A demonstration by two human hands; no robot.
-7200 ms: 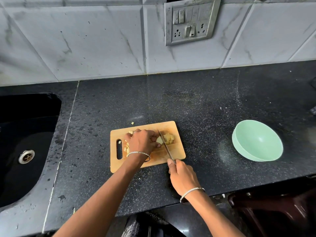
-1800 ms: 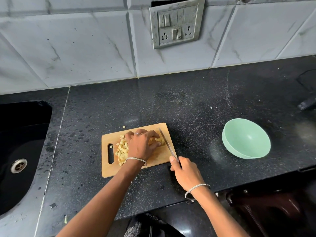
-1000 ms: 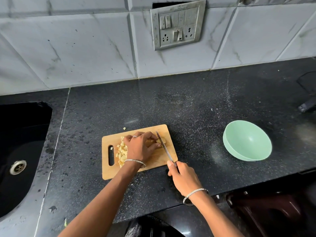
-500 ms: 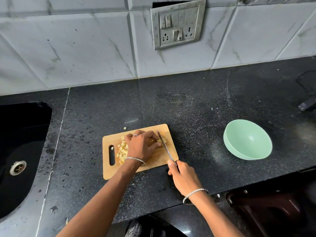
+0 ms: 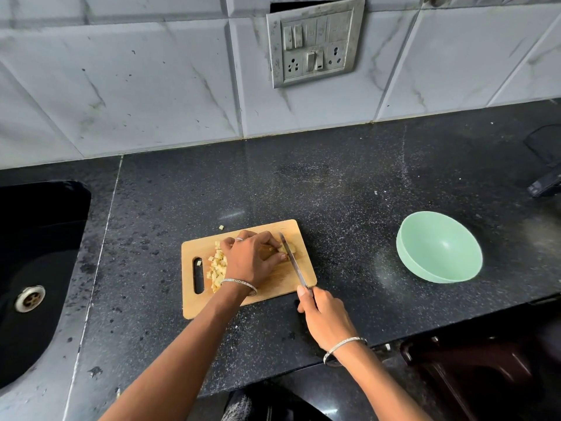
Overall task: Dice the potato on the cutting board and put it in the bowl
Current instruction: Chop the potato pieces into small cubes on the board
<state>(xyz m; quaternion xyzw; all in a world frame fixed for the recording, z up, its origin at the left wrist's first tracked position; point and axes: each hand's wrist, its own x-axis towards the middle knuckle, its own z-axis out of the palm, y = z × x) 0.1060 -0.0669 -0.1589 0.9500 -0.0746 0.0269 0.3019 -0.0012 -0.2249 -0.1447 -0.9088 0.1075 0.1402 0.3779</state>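
L hand (image 5: 250, 259) pins potato (image 5: 288, 248) on board; R hand (image 5: 326, 319) grips knife (image 5: 294, 262) beside it.

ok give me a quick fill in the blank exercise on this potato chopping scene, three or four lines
1. The knife is held in the person's ____ hand.
2. The green bowl has ____ potato in it so far.
3. The pile of diced potato lies between the left hand and the cutting board's ____ slot.
4. One stray potato cube sits on the ____, just beyond the board's far edge.

Missing words: right; no; handle; counter
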